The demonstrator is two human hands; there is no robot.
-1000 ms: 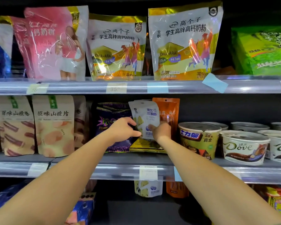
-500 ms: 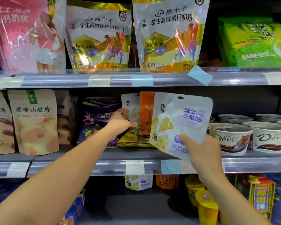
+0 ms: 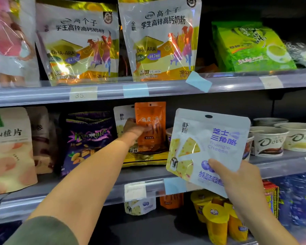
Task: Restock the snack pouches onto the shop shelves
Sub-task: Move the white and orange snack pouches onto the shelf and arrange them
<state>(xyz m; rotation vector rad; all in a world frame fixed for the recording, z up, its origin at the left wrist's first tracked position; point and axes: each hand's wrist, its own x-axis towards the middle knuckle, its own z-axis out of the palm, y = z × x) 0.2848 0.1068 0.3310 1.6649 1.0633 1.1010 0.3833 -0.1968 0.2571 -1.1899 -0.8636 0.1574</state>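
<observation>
Three shelf levels are recorded, the lowest cut off by the bottom edge. On the upper shelf (image 3: 168, 88), two large gold-and-white bags (image 3: 161, 41) are stood upright with their tops cropped. A pink bag (image 3: 7, 41) at the left is blurred and only partly in frame. On the middle shelf (image 3: 281, 162), a purple bag (image 3: 88, 138) and Dove cups (image 3: 268, 142) are noted, the nearest cups partly masked.

The Triangle Cheese pouch (image 3: 207, 144) is held upright in front of the middle shelf, clear of it and to the right of the orange pouch (image 3: 150, 121). Its lower right corner is hidden by the right hand (image 3: 240, 181), by which it is pinched: thumb on the front, fingers out of sight behind.

The left hand (image 3: 136, 129) is laid against the orange pouch's lower left. A second white pouch (image 3: 122, 115) is partly concealed by it. Whether anything is gripped there cannot be told.

A tilted blue tag (image 3: 198, 82) is seen on the upper rail. Print on the price label (image 3: 135, 190) below is illegible.
</observation>
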